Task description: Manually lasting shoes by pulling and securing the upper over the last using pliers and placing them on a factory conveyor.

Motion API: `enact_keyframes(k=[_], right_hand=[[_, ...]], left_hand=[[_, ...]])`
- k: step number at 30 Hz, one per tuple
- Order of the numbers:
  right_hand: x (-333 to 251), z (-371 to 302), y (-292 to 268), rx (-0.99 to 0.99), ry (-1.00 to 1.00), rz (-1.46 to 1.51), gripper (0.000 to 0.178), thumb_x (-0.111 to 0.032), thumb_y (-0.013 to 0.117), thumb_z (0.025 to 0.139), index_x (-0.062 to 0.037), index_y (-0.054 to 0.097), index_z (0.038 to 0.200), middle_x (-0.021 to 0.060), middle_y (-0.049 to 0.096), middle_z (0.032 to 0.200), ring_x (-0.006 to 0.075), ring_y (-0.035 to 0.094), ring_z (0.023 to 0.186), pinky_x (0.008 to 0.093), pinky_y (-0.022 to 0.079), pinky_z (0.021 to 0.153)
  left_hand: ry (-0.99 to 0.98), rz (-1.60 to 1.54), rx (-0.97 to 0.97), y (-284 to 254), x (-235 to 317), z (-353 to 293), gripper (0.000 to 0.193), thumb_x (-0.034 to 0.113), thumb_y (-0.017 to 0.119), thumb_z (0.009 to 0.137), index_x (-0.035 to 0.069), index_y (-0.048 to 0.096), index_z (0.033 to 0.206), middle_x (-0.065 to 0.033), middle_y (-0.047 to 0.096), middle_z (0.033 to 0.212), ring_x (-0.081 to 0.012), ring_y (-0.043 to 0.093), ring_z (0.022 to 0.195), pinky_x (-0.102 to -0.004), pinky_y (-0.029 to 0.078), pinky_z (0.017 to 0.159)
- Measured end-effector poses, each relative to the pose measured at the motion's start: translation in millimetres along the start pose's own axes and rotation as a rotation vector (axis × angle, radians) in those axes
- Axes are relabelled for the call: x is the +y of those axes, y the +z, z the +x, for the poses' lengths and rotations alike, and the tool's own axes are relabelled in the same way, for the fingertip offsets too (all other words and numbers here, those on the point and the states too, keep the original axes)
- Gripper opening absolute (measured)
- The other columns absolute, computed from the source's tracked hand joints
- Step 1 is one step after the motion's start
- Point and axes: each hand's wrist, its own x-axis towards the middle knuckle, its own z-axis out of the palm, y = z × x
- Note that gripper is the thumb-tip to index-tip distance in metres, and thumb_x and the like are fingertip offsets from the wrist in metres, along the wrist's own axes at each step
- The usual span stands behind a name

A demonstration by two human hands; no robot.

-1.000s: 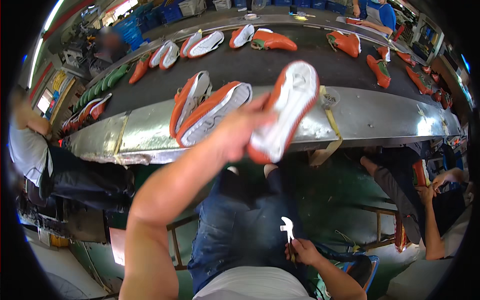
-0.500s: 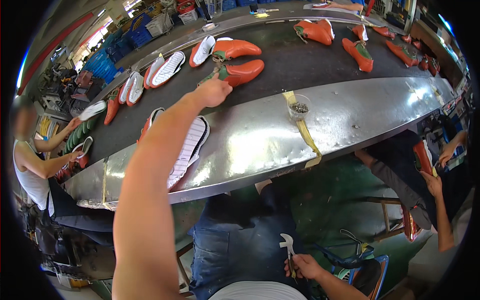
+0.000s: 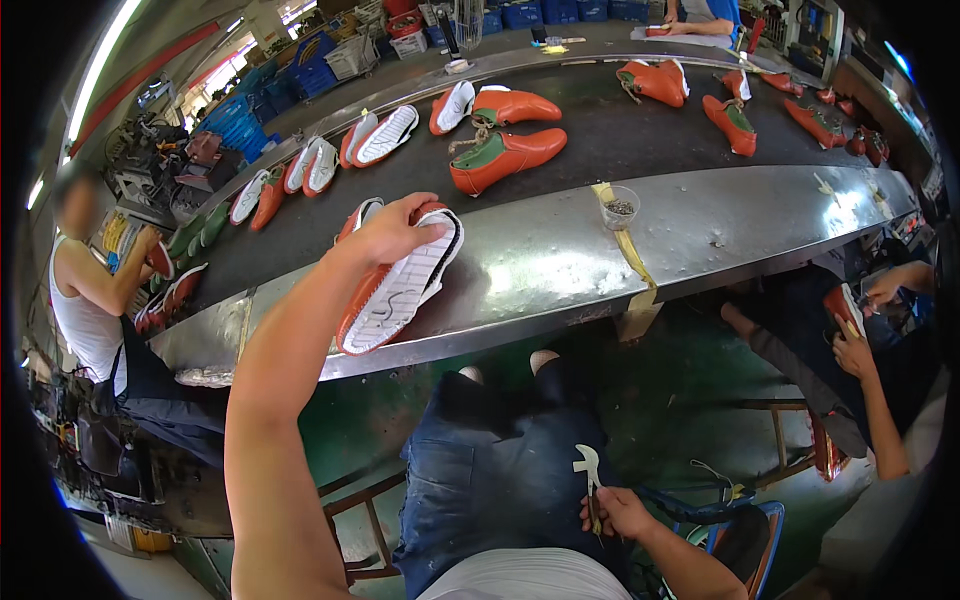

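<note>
At the steel ledge (image 3: 530, 270), the left hand (image 3: 398, 232) clasps the far end of an upturned orange shoe (image 3: 392, 302) slanting toward the front edge; below, the right hand (image 3: 622, 513) grips lasting pincers (image 3: 590, 468).

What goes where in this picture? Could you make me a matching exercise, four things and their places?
Things
1. Red shoe with white ridged sole
2. Silver-headed hand tool
3. Clear round plastic cup
4. Blue plastic crates

Places
A. Beyond the dark work surface
B. Held in right hand
C. By a yellow tape strip
D. Gripped by left hand

Pairs: 1-D; 2-B; 3-C; 4-A
</note>
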Motion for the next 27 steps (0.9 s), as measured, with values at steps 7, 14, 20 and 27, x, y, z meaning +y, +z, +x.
enact_keyframes(k=[7,14,20,27], right_hand=[[26,-20,13,0.087,-0.117,-0.164,0.028,-0.021,0.052,0.104,0.0018,0.057,0.120,0.0088,0.066,0.096,0.0162,0.066,0.079,0.0293,0.053,0.066],[-68,-72,81,0.123,-0.226,-0.612,0.030,-0.018,0.061,0.096,-0.0025,0.058,0.122,0.0105,0.067,0.097,0.0182,0.066,0.087,0.0316,0.052,0.076],[-75,-53,112,-0.007,-0.403,-0.642,0.033,-0.018,0.059,0.097,0.0000,0.057,0.125,0.0099,0.069,0.098,0.0230,0.066,0.086,0.0325,0.051,0.080],[-76,-33,119,-0.130,-0.392,-0.435,0.026,-0.019,0.056,0.099,0.0005,0.058,0.116,0.0074,0.067,0.091,0.0133,0.064,0.079,0.0309,0.052,0.074]], left_hand=[[0.418,-0.570,0.197,53,49,-192,0.077,0.018,0.077,0.088,0.004,0.037,0.152,-0.0143,0.047,0.148,-0.0225,0.047,0.134,-0.0355,0.036,0.112],[0.095,-1.191,0.112,232,-16,-285,0.074,0.002,0.065,0.095,0.012,0.027,0.158,-0.0066,0.055,0.136,-0.0160,0.052,0.124,-0.0317,0.038,0.109],[0.112,-1.078,-0.040,239,-31,-296,0.056,0.014,0.051,0.104,0.014,0.027,0.155,-0.0094,0.057,0.132,-0.0170,0.052,0.124,-0.0326,0.039,0.109],[0.172,-0.924,-0.030,235,-35,-305,0.051,0.015,0.050,0.105,0.012,0.032,0.153,-0.0087,0.057,0.134,-0.0185,0.053,0.125,-0.0334,0.040,0.109]])
